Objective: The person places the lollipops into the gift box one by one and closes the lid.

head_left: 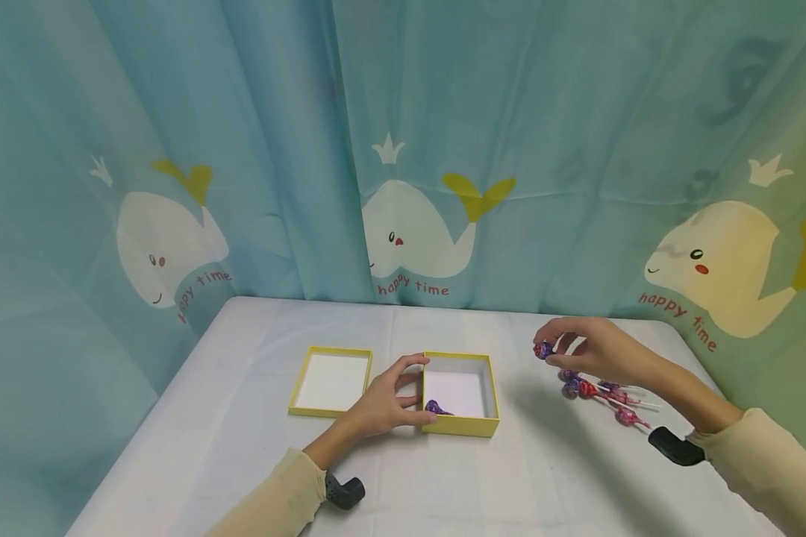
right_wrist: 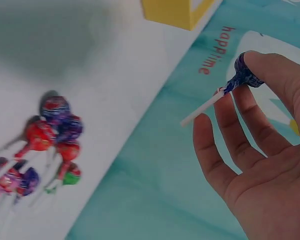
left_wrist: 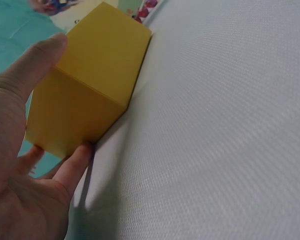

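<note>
while the left hand [head_left: 386, 403] grips the yellow box [head_left: 463, 426], the right hand [head_left: 594, 349] pinches a purple lollipop [head_left: 543, 350] over the table [head_left: 544, 485]. packing seems the step; the next move likely needs a slow reach inside.

The yellow box [left_wrist: 90, 65] is gripped on the white surface [left_wrist: 215, 125] by the left hand [left_wrist: 20, 195], between thumb [left_wrist: 36, 62] and fingers [left_wrist: 76, 164], with teal cloth [left_wrist: 5, 25] seen behind and blurred red things [left_wrist: 149, 5] glimpsed beyond its upper end.
</note>
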The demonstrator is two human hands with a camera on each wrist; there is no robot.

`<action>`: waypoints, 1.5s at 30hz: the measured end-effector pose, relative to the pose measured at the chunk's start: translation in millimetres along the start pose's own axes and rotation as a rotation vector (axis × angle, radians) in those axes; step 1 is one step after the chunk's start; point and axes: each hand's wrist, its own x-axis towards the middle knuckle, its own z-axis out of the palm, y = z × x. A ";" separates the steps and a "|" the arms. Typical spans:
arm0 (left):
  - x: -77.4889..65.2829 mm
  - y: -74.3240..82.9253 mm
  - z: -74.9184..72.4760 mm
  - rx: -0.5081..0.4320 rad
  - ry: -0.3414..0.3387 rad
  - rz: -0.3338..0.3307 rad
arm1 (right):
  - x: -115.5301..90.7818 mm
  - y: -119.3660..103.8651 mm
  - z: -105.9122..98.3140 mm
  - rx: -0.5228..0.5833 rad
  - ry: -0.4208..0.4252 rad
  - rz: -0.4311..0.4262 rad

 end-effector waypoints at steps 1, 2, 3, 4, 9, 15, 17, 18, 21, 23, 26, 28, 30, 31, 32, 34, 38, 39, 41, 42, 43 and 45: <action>0.0 -0.4 0.0 0.001 0.001 -0.001 | 2.3 -1.9 -1.6 0.006 -0.003 -0.002; 0.0 -0.7 0.0 0.001 0.002 -0.001 | 4.5 -3.5 -3.1 0.012 -0.010 -0.001; 0.0 -0.5 0.1 0.000 0.003 -0.003 | 6.8 -5.3 -4.2 0.014 -0.014 0.002; -0.1 -0.4 0.1 -0.003 0.004 -0.004 | 9.1 -7.1 -5.2 0.016 -0.020 0.003; -1.3 0.5 -0.4 0.002 -0.006 -0.006 | 20.0 -15.1 -5.4 0.007 -0.040 -0.022; -2.2 0.7 -0.7 0.021 -0.034 -0.003 | 30.4 -21.6 -2.1 0.025 -0.067 -0.019; -2.9 0.4 -0.8 0.017 -0.036 -0.001 | 34.1 -23.4 -0.7 0.025 -0.071 -0.008; -3.1 0.2 -0.8 0.011 -0.036 -0.001 | 36.0 -24.3 0.1 0.026 -0.071 -0.004; -3.1 -0.6 -0.8 -0.009 -0.030 0.002 | 41.7 -25.8 2.5 0.042 -0.076 0.004; -2.9 -1.1 -0.8 -0.018 -0.025 0.002 | 45.4 -26.7 4.3 0.057 -0.081 0.003; -2.4 0.2 -0.8 -0.019 -0.018 -0.005 | 50.0 -26.8 7.4 0.073 -0.090 0.000; -2.1 1.1 -0.9 -0.017 -0.015 -0.009 | 53.4 -26.8 10.8 0.086 -0.097 0.002; -2.0 1.9 -1.2 -0.018 -0.013 -0.009 | 57.1 -27.5 15.0 0.104 -0.106 0.005; -1.9 2.2 -1.2 -0.018 -0.012 -0.010 | 59.0 -27.7 17.6 0.113 -0.112 0.007; -1.9 2.2 -1.2 -0.019 -0.011 -0.005 | 61.1 -27.7 20.5 0.122 -0.118 0.007; -1.7 2.1 -1.3 -0.015 -0.010 -0.008 | 65.8 -28.5 27.1 0.137 -0.132 0.007; -1.0 1.6 -1.1 -0.025 -0.008 -0.011 | 75.5 -27.7 43.9 0.145 -0.159 -0.020; -0.8 1.7 -0.9 -0.027 -0.007 -0.016 | 77.8 -27.7 48.9 0.145 -0.164 -0.024; -0.5 1.9 -0.8 -0.034 -0.008 -0.016 | 81.7 -26.4 59.5 0.157 -0.172 -0.042; -0.4 2.0 -0.8 -0.034 -0.006 -0.017 | 83.5 -26.1 64.5 0.164 -0.177 -0.048; -0.4 2.2 -0.8 -0.033 -0.006 -0.018 | 85.3 -25.7 69.5 0.170 -0.182 -0.056; -0.5 2.4 -1.0 -0.032 -0.005 -0.020 | 88.2 -25.7 78.8 0.182 -0.189 -0.068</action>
